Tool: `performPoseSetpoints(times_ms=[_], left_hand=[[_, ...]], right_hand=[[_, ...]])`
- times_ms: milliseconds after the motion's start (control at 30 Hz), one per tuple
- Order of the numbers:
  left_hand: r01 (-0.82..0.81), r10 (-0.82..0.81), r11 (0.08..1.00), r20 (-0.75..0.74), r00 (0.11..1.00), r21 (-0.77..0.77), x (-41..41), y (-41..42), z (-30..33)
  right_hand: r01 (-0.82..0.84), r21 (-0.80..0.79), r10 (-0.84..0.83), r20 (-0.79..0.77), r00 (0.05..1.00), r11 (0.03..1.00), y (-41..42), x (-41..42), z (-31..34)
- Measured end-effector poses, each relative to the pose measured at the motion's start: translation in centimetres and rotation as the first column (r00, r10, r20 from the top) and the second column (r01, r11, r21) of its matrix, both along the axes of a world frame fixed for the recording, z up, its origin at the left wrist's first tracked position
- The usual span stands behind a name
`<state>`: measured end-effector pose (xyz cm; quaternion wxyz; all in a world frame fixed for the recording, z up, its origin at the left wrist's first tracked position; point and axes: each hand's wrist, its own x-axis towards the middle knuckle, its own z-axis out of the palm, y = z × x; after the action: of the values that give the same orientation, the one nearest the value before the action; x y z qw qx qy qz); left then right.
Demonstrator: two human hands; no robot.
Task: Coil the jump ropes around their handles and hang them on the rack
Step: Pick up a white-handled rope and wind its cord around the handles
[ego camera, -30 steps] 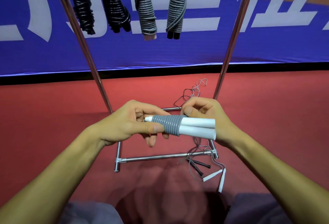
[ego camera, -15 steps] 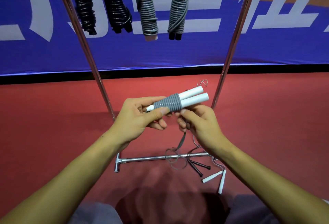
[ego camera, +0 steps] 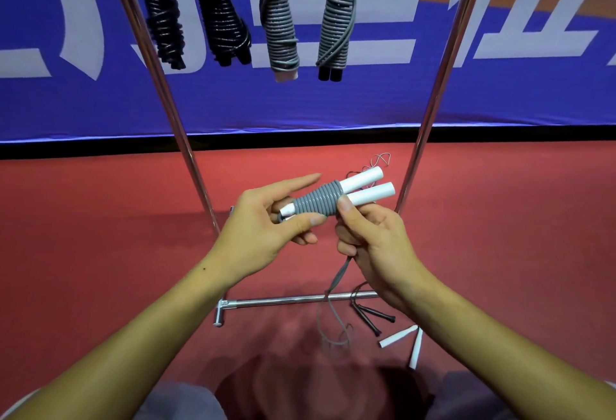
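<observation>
My left hand (ego camera: 266, 223) holds a pair of white jump-rope handles (ego camera: 366, 188), thumb and fingers around the narrow ends, index finger stretched out. Grey rope (ego camera: 316, 202) is coiled tightly round the handles' middle. My right hand (ego camera: 370, 236) pinches that rope just below the coil, thumb against the last turn, and the loose rope (ego camera: 336, 283) trails from it down to the floor. Several coiled ropes hang from the top of the metal rack (ego camera: 433, 93): two black ones (ego camera: 218, 16) and two grey ones (ego camera: 280, 26).
On the red floor by the rack's bottom bar (ego camera: 300, 299) lie a thin rope with black handles (ego camera: 376, 316) and one with white handles (ego camera: 406, 339). More thin rope (ego camera: 376, 163) lies behind the rack. A blue banner stands behind.
The handles tilted from level to pointing up-right. My right hand left the handle ends, moved beneath the coil and now pinches the rope there. My left index finger has straightened.
</observation>
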<state>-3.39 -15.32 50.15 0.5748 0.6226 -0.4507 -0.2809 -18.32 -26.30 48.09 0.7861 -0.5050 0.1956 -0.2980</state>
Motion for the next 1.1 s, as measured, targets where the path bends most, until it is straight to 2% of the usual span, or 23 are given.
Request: performPoseSetpoints(times_ms=[100, 167, 433, 567, 667, 733, 867, 1000, 1067, 1100], left_hand=[[0.019, -0.018, 1.000, 0.078, 0.997, -0.008, 0.1, 0.2, 0.0], [0.025, -0.025, 1.000, 0.110, 0.994, 0.002, 0.1, 0.3, 0.0], [0.153, -0.179, 0.977, 0.182, 0.967, 0.148, 0.2, 0.6, 0.3], [0.101, -0.139, 0.981, 0.241, 0.961, 0.164, 0.5, 0.7, 0.1], [0.047, -0.089, 0.988, 0.293, 0.952, 0.149, 0.3, 0.5, -0.1], [0.008, -0.047, 0.991, 0.289, 0.956, 0.134, 0.5, 0.5, 0.0], [-0.017, -0.018, 0.990, 0.244, 0.969, 0.140, 1.0, 0.5, 0.1], [-0.027, -0.011, 0.989, 0.250, 0.968, 0.149, 1.0, 0.4, -0.2], [-0.048, -0.002, 0.988, 0.321, 0.947, 0.149, 0.9, 0.4, -0.4], [-0.067, 0.007, 0.987, 0.368, 0.930, 0.149, 0.9, 0.4, -0.4]], right_hand=[[0.026, 0.095, -0.026, 0.003, 1.000, 0.995, 0.3, -0.2, 0.5], [0.032, 0.102, -0.032, -0.002, 0.999, 0.994, 0.3, -0.3, 0.7], [-0.019, -0.095, 0.007, -0.130, 0.992, 0.995, -0.1, -0.8, 0.5], [-0.060, -0.118, 0.039, -0.174, 0.984, 0.991, -0.1, -0.8, 0.2], [-0.075, -0.200, 0.033, -0.205, 0.978, 0.977, -0.5, -0.8, 0.2], [-0.101, -0.238, 0.046, -0.225, 0.973, 0.966, -1.0, -0.7, 0.3], [-0.164, -0.194, 0.107, -0.275, 0.955, 0.967, -1.9, -1.0, 0.2], [-0.069, -0.317, -0.049, -0.350, 0.935, 0.946, -2.7, -1.0, -0.6], [-0.030, -0.378, -0.121, -0.369, 0.921, 0.925, -2.9, -0.9, -0.9], [-0.030, -0.347, -0.110, -0.377, 0.920, 0.937, -2.8, -0.9, -1.0]])
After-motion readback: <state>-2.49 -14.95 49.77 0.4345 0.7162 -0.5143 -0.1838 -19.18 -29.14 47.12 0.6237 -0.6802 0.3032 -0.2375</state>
